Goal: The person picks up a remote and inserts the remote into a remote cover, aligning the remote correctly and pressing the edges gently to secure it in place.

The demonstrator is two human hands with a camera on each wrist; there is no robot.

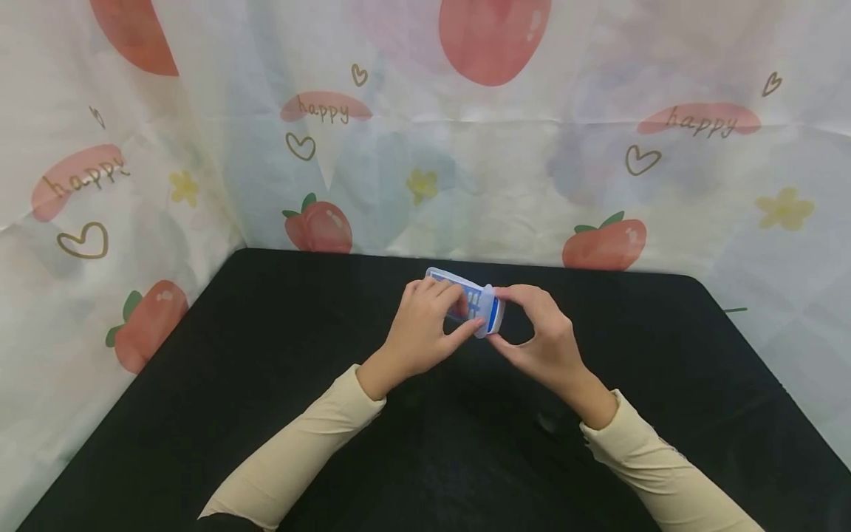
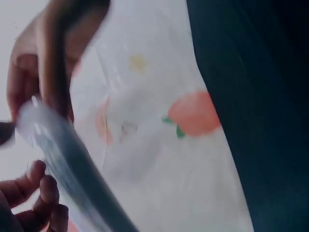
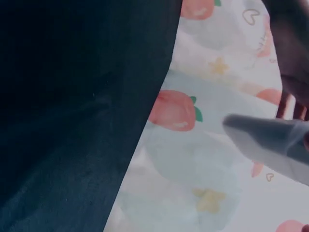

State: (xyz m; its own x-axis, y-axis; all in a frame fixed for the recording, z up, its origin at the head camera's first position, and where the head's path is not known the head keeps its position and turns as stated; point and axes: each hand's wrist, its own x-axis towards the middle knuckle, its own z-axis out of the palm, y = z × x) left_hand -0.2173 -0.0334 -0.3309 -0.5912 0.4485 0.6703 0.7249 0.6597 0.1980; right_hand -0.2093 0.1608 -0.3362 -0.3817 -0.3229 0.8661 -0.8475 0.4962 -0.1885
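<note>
A small flat case (image 1: 473,298) with a blue-and-white face and a translucent, pale band near its right end is held up between both hands in the head view. My left hand (image 1: 419,325) grips its left part, fingers bent over the face and thumb at the lower edge by the band. With the thumb and forefinger spread in a C, my right hand (image 1: 548,340) pinches the right end at its top and bottom edges. The left wrist view shows the case (image 2: 77,169) edge-on and blurred; in the right wrist view a greyish end of the case (image 3: 265,137) sticks out.
Below the hands spreads a black table (image 1: 266,332) with rounded far corners. A pale cloth (image 1: 492,177) printed with red fruit, hearts and yellow flowers hangs behind it and along both sides.
</note>
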